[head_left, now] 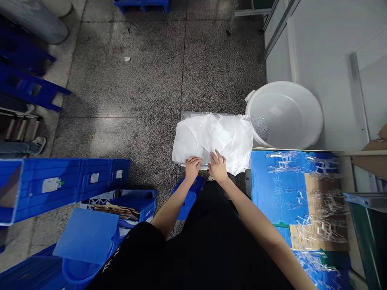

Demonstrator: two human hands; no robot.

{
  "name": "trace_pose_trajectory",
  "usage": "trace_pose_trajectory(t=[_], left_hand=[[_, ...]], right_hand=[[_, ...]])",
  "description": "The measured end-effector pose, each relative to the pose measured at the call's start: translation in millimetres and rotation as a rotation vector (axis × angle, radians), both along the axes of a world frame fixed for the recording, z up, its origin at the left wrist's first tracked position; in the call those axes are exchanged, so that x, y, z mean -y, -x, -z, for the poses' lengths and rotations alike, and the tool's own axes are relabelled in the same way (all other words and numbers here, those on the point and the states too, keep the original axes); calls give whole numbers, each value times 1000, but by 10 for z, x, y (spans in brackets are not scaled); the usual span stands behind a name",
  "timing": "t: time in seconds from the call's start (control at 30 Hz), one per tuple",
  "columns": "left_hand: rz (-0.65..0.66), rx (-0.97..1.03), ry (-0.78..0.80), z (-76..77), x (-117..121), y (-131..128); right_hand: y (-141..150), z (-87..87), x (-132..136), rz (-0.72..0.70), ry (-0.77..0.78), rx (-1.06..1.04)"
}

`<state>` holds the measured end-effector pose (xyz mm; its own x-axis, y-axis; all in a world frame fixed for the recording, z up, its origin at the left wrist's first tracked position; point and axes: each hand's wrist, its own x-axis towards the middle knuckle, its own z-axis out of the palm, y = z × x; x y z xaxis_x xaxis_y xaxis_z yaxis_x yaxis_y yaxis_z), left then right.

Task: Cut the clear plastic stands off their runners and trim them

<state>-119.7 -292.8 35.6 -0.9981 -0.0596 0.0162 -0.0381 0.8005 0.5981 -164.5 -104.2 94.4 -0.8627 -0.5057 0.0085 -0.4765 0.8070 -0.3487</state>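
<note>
A crumpled white sheet (184, 139), looking like thin packing foam, is draped over a clear plastic tray or box (190, 115) in front of me. The box's clear rim shows along the far side, and what lies under the sheet is hidden. My left hand (192, 167) is closed at the near edge, its fingers pressed together on the sheet's border. Beside it, my right hand (217, 166) rests on the sheet near the middle, fingers spread apart. A gap between the sheet's folds shows clear plastic between the hands.
A large white tub (290, 114) with small clear pieces stands to the right. Closer on that side, clear plastic parts lie on a blue-covered table (269, 193). Blue crates (69, 173) line the left, by a blue bin (81, 270). Another person's shoe (40, 145) shows far left.
</note>
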Motion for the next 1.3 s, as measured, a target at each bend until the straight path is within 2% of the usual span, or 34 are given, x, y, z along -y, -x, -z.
trace_pose_trajectory(t=[0.13, 0.23, 0.4, 0.5, 0.57, 0.67, 0.77, 0.87, 0.97, 1.07, 1.2, 1.3], left_hand=[[0, -45, -71, -6, -156, 137], [-28, -67, -96, -7, -162, 141], [-6, -64, -109, -76, 35, -8], [-44, -60, -68, -161, 186, 90], [-85, -57, -23, -205, 240, 343], [-100, -29, 42, -219, 209, 928], [-16, 39, 75, -183, 88, 1489], [92, 114, 102, -161, -35, 1786], [133, 162, 160, -217, -87, 1840], [144, 175, 233, -375, -68, 1848], [129, 106, 308, -723, -129, 1838], [124, -13, 312, -1003, -359, 1617]], right_hand=[[-79, -73, 63, -23, 24, 35], [-145, -64, 132, -40, 29, 62], [-193, 48, 169, -37, 13, 82], [-197, 96, 133, -39, 10, 88], [-196, 110, 111, -32, 6, 87], [-197, 113, 112, -33, 5, 84], [-226, 104, 148, -31, 11, 90], [-336, 67, 170, -5, 26, 102], [-567, -33, 103, 52, 56, 107], [-941, -179, -109, 147, 92, 98], [-1675, -321, -610, 347, 115, 87], [-2381, -371, -939, 568, 112, 108]])
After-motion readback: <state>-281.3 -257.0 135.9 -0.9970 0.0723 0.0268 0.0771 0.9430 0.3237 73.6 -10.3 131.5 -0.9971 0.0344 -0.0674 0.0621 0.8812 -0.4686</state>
